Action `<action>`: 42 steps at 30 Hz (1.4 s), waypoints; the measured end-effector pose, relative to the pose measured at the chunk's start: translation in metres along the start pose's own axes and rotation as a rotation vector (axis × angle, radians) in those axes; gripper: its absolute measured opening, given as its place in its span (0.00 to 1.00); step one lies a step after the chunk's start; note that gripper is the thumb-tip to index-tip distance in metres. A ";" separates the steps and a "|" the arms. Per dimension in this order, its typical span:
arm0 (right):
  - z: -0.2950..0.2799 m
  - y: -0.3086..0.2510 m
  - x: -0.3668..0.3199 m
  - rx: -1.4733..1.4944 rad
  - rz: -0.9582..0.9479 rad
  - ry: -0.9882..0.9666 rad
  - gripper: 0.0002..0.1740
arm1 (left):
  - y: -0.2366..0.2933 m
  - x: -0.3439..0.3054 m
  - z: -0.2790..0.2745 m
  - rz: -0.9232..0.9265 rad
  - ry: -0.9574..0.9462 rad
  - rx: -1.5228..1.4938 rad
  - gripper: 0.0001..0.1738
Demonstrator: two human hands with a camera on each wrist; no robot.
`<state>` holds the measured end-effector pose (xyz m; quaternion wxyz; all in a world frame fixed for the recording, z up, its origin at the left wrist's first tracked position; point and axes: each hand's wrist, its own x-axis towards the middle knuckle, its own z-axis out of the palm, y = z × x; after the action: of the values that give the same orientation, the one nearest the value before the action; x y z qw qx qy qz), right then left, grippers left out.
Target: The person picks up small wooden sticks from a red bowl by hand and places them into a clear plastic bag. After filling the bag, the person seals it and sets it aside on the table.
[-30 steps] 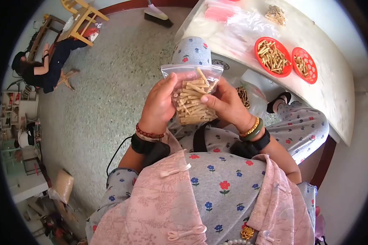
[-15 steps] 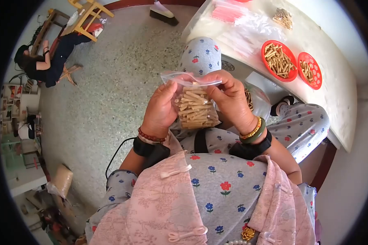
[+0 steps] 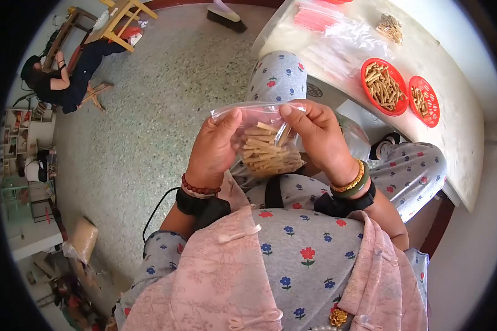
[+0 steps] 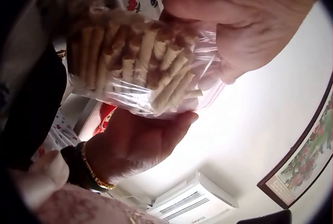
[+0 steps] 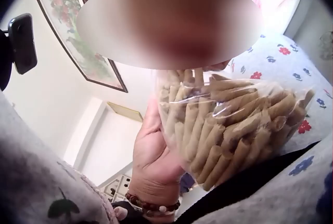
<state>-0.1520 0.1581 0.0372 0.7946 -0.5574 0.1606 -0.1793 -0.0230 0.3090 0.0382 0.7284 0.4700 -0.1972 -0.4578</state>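
A clear zip bag (image 3: 266, 151) filled with short tan sticks hangs upright between both hands, above the lap. The left hand (image 3: 212, 146) pinches its top left corner, thumb on the near side. At the top right, the right hand (image 3: 326, 135) pinches the bag's upper edge between thumb and curled fingers. In the left wrist view the sticks (image 4: 148, 60) lie packed inside the plastic, and the right hand (image 4: 138, 141) is below them. The right wrist view shows the bag (image 5: 234, 125) close up, with the left hand (image 5: 158, 156) behind it.
On the white table (image 3: 453, 110) at the right are a red basket (image 3: 384, 87) and a smaller red basket (image 3: 424, 101) of sticks, a filled bag (image 3: 390, 27), and empty plastic bags (image 3: 348, 47). A seated person (image 3: 55, 83), a wooden chair (image 3: 121, 22) and a broom (image 3: 226, 19) are farther off.
The right hand has moved from the bag's front up to its top edge and then along it. The sticks sit lower in the bag, and the bag's top is stretched straighter between the hands.
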 end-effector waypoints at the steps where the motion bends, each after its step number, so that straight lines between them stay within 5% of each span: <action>1: -0.003 0.000 -0.002 -0.080 -0.043 0.000 0.10 | 0.000 0.001 0.000 -0.022 0.008 0.013 0.22; 4: -0.015 0.001 0.001 -0.076 -0.141 0.033 0.05 | 0.000 0.004 0.000 -0.044 -0.014 0.034 0.23; 7: -0.027 -0.010 -0.001 -0.005 -0.188 0.044 0.12 | 0.002 0.005 0.001 -0.028 -0.078 0.092 0.26; 11: -0.031 -0.030 -0.002 -0.222 -0.286 0.009 0.18 | 0.009 0.002 0.005 0.008 -0.103 0.188 0.30; 14: -0.033 -0.042 0.006 -0.526 -0.572 -0.214 0.21 | 0.018 -0.003 0.009 0.015 -0.079 0.265 0.29; 20: -0.028 -0.062 0.004 -0.939 -0.612 -0.280 0.16 | 0.031 -0.008 0.020 0.079 -0.121 0.355 0.30; 27: -0.035 -0.056 -0.002 -0.882 -0.565 -0.281 0.15 | 0.024 -0.004 0.022 0.055 -0.135 0.299 0.32; 30: -0.039 -0.053 -0.003 -1.128 -0.707 -0.185 0.14 | 0.022 -0.001 0.023 0.112 -0.132 0.266 0.26; 42: -0.039 -0.053 -0.006 -1.074 -0.787 -0.099 0.06 | 0.024 -0.001 0.009 0.124 -0.142 0.435 0.31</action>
<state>-0.1805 0.1120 0.0744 0.2882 -0.9003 -0.0248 -0.3252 -0.0179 0.3085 0.0636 0.6212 0.5694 -0.3702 -0.3909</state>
